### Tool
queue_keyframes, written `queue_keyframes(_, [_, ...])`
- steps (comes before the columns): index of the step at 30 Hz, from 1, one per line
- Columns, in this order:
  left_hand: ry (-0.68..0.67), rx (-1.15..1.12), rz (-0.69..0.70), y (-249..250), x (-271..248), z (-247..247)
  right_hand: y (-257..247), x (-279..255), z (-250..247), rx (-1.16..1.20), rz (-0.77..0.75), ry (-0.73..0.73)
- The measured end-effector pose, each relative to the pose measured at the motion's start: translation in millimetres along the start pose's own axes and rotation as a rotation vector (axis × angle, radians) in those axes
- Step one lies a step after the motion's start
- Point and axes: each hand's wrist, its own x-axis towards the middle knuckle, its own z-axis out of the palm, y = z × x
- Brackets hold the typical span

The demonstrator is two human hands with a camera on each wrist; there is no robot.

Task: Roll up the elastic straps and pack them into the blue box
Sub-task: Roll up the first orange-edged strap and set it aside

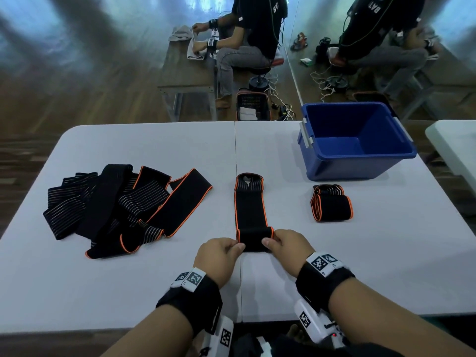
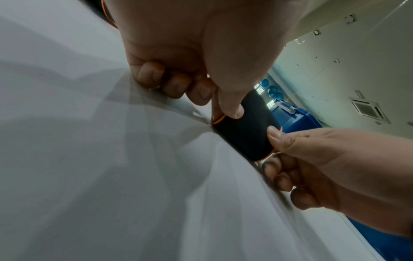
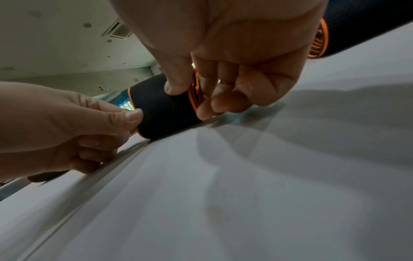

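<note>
My left hand (image 1: 219,256) and right hand (image 1: 288,249) pinch the black orange-edged elastic strap (image 1: 251,215) at its roll's ends; soft, springy, likely unrolls if loosened.

Head: looking down over bench (image 1: 154,150) | wrists: facing inward, close, low | all sharing the strap roll (image 1: 255,239).

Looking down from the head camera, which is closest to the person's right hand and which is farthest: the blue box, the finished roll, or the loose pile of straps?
From the right hand:
1. The finished roll, just ahead of it and slightly right, on the table.
2. The blue box, farther back on the right, behind the roll.
3. The loose pile of straps, across the table on the left, beyond the left hand.
</note>
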Motion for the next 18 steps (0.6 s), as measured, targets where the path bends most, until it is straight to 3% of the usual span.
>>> queue_keyframes(11, [-0.055, 0.228, -0.055, 18, 20, -9, -14, 12, -1, -0.075, 0.18, 0.01])
queue_keyframes(14, [0.06, 0.323, 0.077, 21, 23, -13, -21, 8, -4, -0.037, 0.132, 0.171])
queue_keyframes(18, [0.069, 0.529, 0.364, 15, 27, -10, -31, 7, -1, -0.196, 0.028, 0.249])
